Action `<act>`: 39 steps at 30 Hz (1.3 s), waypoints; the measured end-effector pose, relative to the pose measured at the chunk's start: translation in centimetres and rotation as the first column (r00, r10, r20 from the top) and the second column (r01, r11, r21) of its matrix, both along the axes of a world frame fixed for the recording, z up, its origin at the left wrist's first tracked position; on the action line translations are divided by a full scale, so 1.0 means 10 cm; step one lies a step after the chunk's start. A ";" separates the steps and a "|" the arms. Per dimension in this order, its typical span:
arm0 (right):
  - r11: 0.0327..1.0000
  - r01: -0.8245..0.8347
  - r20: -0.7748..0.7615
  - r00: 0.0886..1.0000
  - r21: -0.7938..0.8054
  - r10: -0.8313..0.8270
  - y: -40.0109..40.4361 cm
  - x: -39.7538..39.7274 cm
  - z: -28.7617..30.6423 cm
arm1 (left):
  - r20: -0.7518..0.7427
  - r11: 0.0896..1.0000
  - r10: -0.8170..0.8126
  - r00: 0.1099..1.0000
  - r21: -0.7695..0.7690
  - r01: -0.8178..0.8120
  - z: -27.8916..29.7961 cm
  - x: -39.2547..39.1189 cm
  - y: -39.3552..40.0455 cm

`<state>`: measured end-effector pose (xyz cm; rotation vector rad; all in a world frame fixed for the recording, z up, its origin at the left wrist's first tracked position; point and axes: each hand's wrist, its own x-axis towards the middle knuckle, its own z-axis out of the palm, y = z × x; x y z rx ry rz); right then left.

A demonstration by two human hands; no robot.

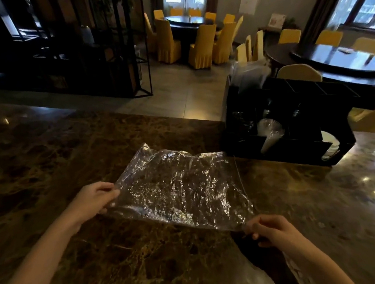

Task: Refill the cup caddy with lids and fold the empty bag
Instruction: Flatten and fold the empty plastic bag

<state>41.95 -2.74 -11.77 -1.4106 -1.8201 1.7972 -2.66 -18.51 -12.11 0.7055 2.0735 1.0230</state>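
An empty clear plastic bag (181, 186) lies spread flat and crinkled on the brown marble counter (68, 153). My left hand (93, 200) pinches its near left corner. My right hand (273, 229) pinches its near right corner. To the right of the bag stands the black cup caddy (294, 117). It holds a stack of clear cups (270, 133) lying in a middle slot, white lids (330, 145) in a right slot, and more clear plastic sticking up at its back left.
The counter's far edge runs just behind the bag and caddy. Beyond it are a tiled floor, a dark metal shelf frame (104, 46), and round dark tables (343, 60) with yellow-covered chairs (200, 46). Something white lies at the counter's near edge.
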 end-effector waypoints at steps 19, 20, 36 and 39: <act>0.944 0.306 -0.108 0.942 -0.121 -0.319 0.96 -0.20 0.06 | 0.085 0.987 -0.140 0.986 0.097 0.132 0.34 -0.22 0.98; 0.938 0.322 -0.101 0.937 -0.126 -0.335 1.02 -0.28 0.06 | 0.112 0.987 -0.133 0.985 0.107 0.121 0.36 -0.20 1.09; 0.953 0.298 -0.125 0.945 -0.062 -0.303 1.48 -0.63 -0.18 | 0.132 0.975 -0.163 0.978 0.173 0.139 0.09 -0.30 1.61; 0.947 0.311 -0.162 0.933 -0.083 -0.321 1.50 -0.58 -0.20 | 0.153 0.972 -0.132 0.979 0.211 0.098 0.05 -0.31 1.59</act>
